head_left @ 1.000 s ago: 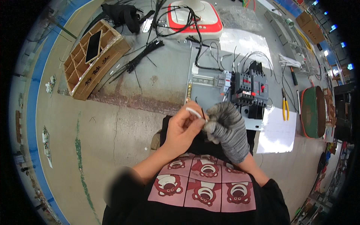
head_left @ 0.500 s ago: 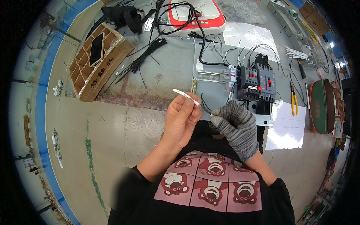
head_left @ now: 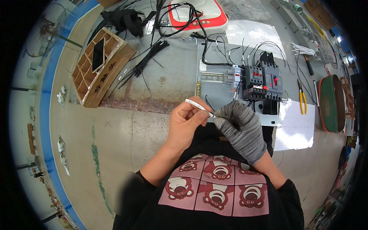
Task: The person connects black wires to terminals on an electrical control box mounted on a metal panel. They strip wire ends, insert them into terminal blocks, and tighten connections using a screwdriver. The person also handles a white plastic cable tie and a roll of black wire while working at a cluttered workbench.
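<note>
My bare left hand (head_left: 186, 124) is closed, pinching a white printed wire-marker tube (head_left: 195, 104) between thumb and fingers. The tube slants down to the right, and its lower end meets the fingertips of my right hand (head_left: 241, 128). That hand wears a grey knitted glove and is closed on a thin black wire (head_left: 208, 102), whose tip is mostly hidden at the fingers. Just beyond my hands lies a grey mounting plate (head_left: 214, 94) with a metal rail. It carries a small white breaker (head_left: 235, 78), a dark contactor (head_left: 253, 78) and a larger black circuit breaker (head_left: 272, 80).
Left on the table, a phone (head_left: 98, 55) rests on a divided wooden box (head_left: 111, 74), near a bundle of black wires (head_left: 143, 63). A red-and-white machine (head_left: 214, 19) stands at the back. Yellow-handled pliers (head_left: 303, 100) and a green pouch (head_left: 331, 103) lie to the right.
My left hand has turned and moved slightly, bringing the marker tube's lower end to my right fingertips. The gloved hand has hardly moved. The view has shifted a little.
</note>
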Demonstrator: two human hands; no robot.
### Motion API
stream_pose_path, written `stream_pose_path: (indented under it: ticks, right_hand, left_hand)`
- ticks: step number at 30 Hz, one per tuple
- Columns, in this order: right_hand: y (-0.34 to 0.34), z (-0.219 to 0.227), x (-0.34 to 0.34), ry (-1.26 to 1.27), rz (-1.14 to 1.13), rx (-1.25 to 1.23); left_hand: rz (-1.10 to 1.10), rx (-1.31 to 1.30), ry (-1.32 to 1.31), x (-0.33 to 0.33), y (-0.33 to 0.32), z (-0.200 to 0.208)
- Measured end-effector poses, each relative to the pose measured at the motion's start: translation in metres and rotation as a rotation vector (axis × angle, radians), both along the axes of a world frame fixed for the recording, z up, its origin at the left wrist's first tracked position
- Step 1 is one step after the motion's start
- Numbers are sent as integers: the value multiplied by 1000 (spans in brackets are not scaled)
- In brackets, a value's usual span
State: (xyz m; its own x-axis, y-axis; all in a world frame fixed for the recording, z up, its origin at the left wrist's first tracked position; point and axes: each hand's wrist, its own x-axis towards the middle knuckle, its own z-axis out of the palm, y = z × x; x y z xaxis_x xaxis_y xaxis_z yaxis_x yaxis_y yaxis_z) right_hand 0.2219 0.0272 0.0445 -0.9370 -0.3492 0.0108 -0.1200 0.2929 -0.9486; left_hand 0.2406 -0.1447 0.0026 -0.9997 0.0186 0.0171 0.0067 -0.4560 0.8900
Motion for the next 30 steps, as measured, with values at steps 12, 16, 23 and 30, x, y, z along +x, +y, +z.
stream_pose_path:
  ticks: [12,16,23,30]
  right_hand:
    - [-5,-10,-7,-457,157,-215]
    - [1,-22,-1,-405,291,-307]
    - [24,-21,-10,-502,62,-528]
    - [36,-24,-15,-428,8,-422]
  left_hand:
    - [-47,120,-41,-3,7,-4]
    - [101,413,-163,-14,1,-1]
    - [223,-545,-81,-167,-78,-48]
    - [338,-1384,-27,-266,-49,-104]
